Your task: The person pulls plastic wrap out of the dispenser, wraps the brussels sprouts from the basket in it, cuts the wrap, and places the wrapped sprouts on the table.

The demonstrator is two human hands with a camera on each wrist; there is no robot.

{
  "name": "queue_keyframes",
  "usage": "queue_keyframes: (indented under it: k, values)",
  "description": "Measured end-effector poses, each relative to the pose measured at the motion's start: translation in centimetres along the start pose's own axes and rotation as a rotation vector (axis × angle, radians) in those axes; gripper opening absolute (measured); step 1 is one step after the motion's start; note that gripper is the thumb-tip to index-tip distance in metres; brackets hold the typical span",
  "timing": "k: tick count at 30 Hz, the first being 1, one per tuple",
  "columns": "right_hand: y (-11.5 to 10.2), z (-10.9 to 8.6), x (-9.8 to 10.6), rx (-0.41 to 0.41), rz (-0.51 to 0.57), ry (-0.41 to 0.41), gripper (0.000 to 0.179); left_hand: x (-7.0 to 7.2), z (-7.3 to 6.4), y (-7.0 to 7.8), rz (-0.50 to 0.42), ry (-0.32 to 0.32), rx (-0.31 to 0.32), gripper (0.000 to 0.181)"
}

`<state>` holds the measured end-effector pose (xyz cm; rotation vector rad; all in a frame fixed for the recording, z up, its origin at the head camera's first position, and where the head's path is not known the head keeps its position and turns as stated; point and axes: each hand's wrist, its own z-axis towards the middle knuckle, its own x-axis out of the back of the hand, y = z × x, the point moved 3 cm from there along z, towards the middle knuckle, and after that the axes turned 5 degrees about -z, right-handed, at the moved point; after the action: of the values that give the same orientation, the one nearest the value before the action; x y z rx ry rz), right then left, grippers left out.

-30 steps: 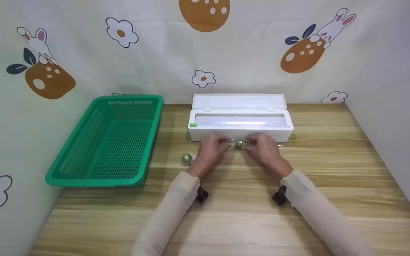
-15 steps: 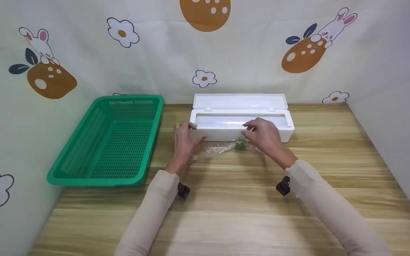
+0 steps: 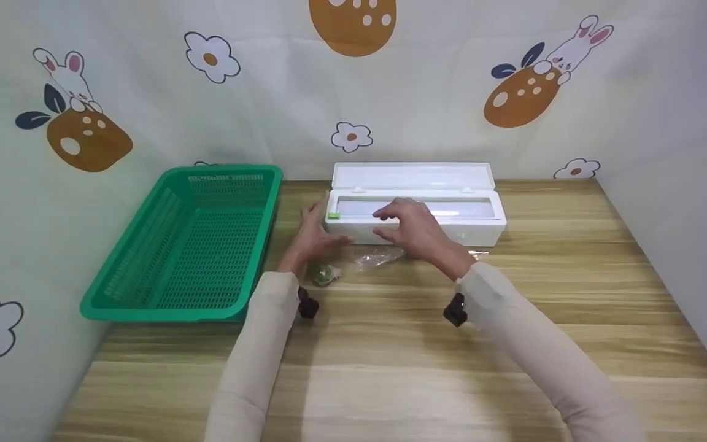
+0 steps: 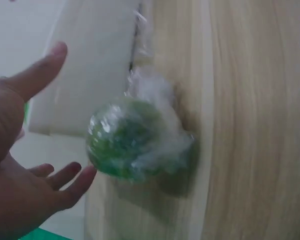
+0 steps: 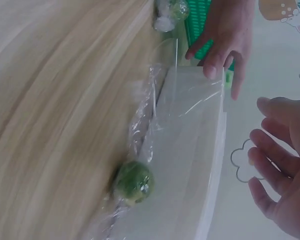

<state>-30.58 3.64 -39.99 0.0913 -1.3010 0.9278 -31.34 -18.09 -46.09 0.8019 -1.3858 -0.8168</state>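
A white cling film dispenser [image 3: 476, 233] lies across the back of the table with its lid raised. My left hand [image 3: 313, 236] is at its left end, thumb and fingers spread; contact with the box is unclear. Over the dispenser's front edge is my right hand [image 3: 418, 227], its fingers loosely bent and nothing between them. One small green ball [image 4: 125, 140] in crumpled film lies on the table by my left wrist. Another green ball [image 5: 135, 181], with film [image 5: 145, 120] stretched out beside it, lies along the dispenser's front; my right hand hides it in the head view.
A green plastic basket [image 3: 255, 245] stands left of the dispenser. A small green slider [image 3: 333, 215] sits at the dispenser's left front corner. Printed cloth walls [image 3: 280, 80] enclose the wooden table [image 3: 390, 368] at the back and sides.
Both hands have let go of the film at the second ball. My left hand has moved left to the dispenser's end; my right hand has risen, then shifted left over its front edge.
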Motion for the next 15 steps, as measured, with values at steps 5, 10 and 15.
queue_keyframes:
  k: [5, 10, 15]
  values:
    - [-1.1, 0.8, -1.0, 0.054, 0.028, 0.032, 0.026, -0.1, 0.5, -0.9, -0.026, -0.017, 0.028, 0.106]
    - [-1.9, 1.4, -2.2, 0.065, 0.047, 0.060, 0.026, -0.1, 1.0, -1.4, -0.008, 0.010, -0.050, 0.093]
    - [-1.9, 2.1, -3.4, 0.036, 0.062, 0.063, 0.030, -0.1, 1.5, -1.3, -0.112, 0.023, -0.093, 0.081]
